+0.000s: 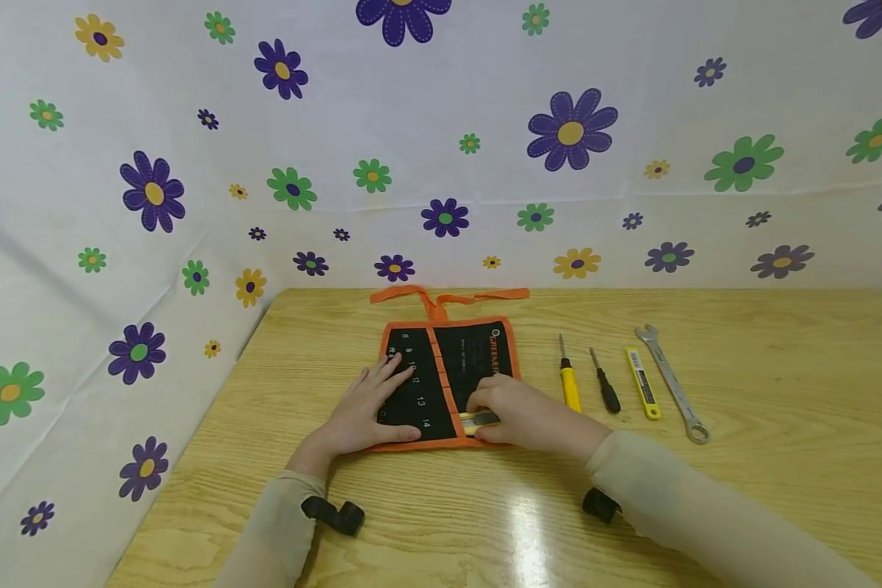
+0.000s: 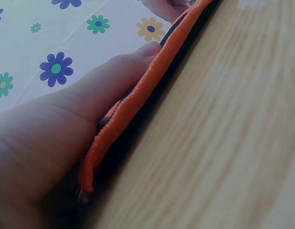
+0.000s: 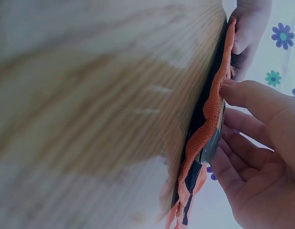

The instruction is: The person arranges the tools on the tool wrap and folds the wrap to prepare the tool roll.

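A black tool pouch [image 1: 419, 392] with orange trim lies unrolled on the table, white size numbers printed beside its pockets. My left hand [image 1: 363, 412] rests on its left half with fingers spread; in the left wrist view the thumb [image 2: 123, 71] lies along the orange edge [image 2: 137, 100]. My right hand [image 1: 522, 412] pinches a yellow and grey utility knife [image 1: 478, 420] low on the pouch, its left end at the orange seam of the pockets. The right wrist view shows the knife's dark rounded end [image 3: 210, 149] beside my right fingers [image 3: 247, 98].
Right of the pouch lie a yellow screwdriver [image 1: 570, 388], a black screwdriver [image 1: 607, 392], a slim yellow case with a dark label [image 1: 643, 384] and a combination wrench [image 1: 672, 384]. An orange tie strap [image 1: 441, 302] spreads behind the pouch. A flowered cloth [image 1: 441, 163] hangs behind the table.
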`<state>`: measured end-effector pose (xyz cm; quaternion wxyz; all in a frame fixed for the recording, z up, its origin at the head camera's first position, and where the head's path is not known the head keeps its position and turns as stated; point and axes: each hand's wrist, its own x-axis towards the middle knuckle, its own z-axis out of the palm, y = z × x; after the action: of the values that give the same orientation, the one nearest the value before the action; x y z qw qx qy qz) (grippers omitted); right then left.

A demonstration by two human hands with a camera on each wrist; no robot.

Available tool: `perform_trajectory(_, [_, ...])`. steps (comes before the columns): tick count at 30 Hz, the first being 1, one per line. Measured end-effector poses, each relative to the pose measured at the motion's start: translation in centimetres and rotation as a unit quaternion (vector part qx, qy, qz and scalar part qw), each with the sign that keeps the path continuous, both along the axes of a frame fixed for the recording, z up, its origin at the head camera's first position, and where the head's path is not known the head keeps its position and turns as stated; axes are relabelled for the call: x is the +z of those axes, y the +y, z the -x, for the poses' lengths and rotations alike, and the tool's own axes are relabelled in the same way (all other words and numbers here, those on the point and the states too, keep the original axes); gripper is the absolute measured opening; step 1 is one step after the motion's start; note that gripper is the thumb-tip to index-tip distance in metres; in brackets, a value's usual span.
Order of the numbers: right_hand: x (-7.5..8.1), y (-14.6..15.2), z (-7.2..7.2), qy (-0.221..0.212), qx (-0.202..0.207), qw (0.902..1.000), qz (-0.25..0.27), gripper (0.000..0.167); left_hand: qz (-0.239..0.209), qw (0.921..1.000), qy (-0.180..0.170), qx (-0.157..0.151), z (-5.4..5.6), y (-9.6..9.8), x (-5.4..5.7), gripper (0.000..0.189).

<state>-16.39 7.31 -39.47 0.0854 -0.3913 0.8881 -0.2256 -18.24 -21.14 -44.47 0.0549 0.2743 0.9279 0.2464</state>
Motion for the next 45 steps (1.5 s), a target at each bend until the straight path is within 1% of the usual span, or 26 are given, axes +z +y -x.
perform_trajectory(5, [0.0,0.0,0.0,0.007,0.005,1.0,0.0,0.024,-0.002,1.0,-0.001,0.001,0.0,-0.1,0.0,0.093])
perform_trajectory(10, [0.1,0.5,-0.3,0.015,0.009,0.9998,0.007,0.028,-0.004,1.0,-0.002,0.002,0.0,-0.1,0.0,0.093])
perform_trajectory(15, [0.6,1.8,-0.3,0.006,0.007,0.9997,0.024,0.032,-0.008,1.0,-0.001,-0.001,0.1,-0.2,-0.1,0.093])
perform_trajectory(18, [1.0,2.9,-0.1,0.004,0.007,0.9995,0.03,0.03,-0.01,1.0,-0.002,0.0,0.1,-0.2,-0.1,0.093])
perform_trajectory(20, [1.4,3.8,0.1,0.016,0.01,0.9993,0.031,0.029,-0.01,0.9999,-0.003,0.001,0.1,-0.2,-0.1,0.093])
perform_trajectory(25, [2.0,6.2,1.0,0.051,0.008,0.998,0.037,0.028,-0.012,0.9999,-0.002,0.001,0.1,-0.2,-0.2,0.092])
perform_trajectory(29, [2.1,8.1,2.2,0.084,0.001,0.9956,0.041,0.027,-0.014,0.9999,-0.001,0.001,0.1,-0.2,-0.2,0.092])
perform_trajectory(31, [2.1,9.0,2.9,0.092,-0.002,0.995,0.039,0.027,-0.015,0.9999,-0.001,0.001,0.1,-0.2,-0.1,0.092])
perform_trajectory(34, [2.1,10.0,3.7,0.084,-0.004,0.996,0.031,0.027,-0.016,0.9999,-0.002,0.002,0.1,-0.2,-0.1,0.092])
perform_trajectory(37, [2.0,10.6,4.4,0.061,-0.01,0.9979,0.021,0.029,-0.016,0.9999,-0.004,0.003,0.1,-0.2,-0.1,0.092])
perform_trajectory(39, [1.8,10.9,4.7,0.054,-0.011,0.9984,0.015,0.03,-0.013,0.9999,-0.004,0.004,0.1,-0.2,-0.1,0.092])
perform_trajectory(41, [1.5,11.0,5.0,0.054,-0.009,0.9985,0.008,0.03,-0.011,0.9999,-0.004,0.004,0.1,-0.2,0.0,0.092])
perform_trajectory(45, [0.8,11.1,5.5,0.071,0.005,0.9975,-0.002,0.032,-0.01,0.9999,-0.002,0.003,0.0,-0.1,0.1,0.092])
